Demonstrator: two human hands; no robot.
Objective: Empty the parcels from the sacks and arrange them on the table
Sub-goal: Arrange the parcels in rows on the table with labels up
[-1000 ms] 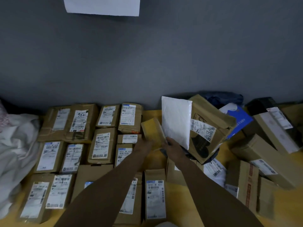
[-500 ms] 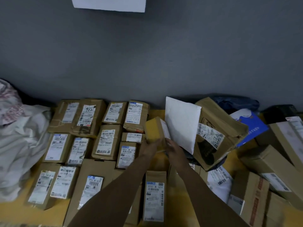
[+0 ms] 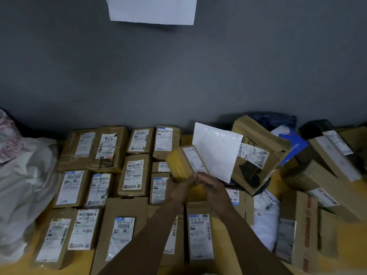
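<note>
A small yellow-taped parcel [image 3: 181, 162] with a white label is tilted up above the table's middle. My left hand [image 3: 178, 190] and my right hand [image 3: 213, 188] grip its lower end together, fingertips touching. Just right of it a white padded mailer [image 3: 216, 150] leans upright against a big brown box [image 3: 258, 153]. Rows of labelled brown parcels [image 3: 135, 175] lie flat on the yellow table [image 3: 286, 181] to the left and front. A white sack [image 3: 25, 185] lies crumpled at the left edge.
A loose heap of long brown boxes [image 3: 321, 175], a blue packet [image 3: 292, 145] and a white soft bag [image 3: 266, 221] fills the right side. A grey wall [image 3: 178, 76] with a white sheet [image 3: 153, 9] rises behind the table.
The yellow parcel has been lifted and turned, its taped end now facing me. My hands have closed together under it. The view has shifted a little to the left.
</note>
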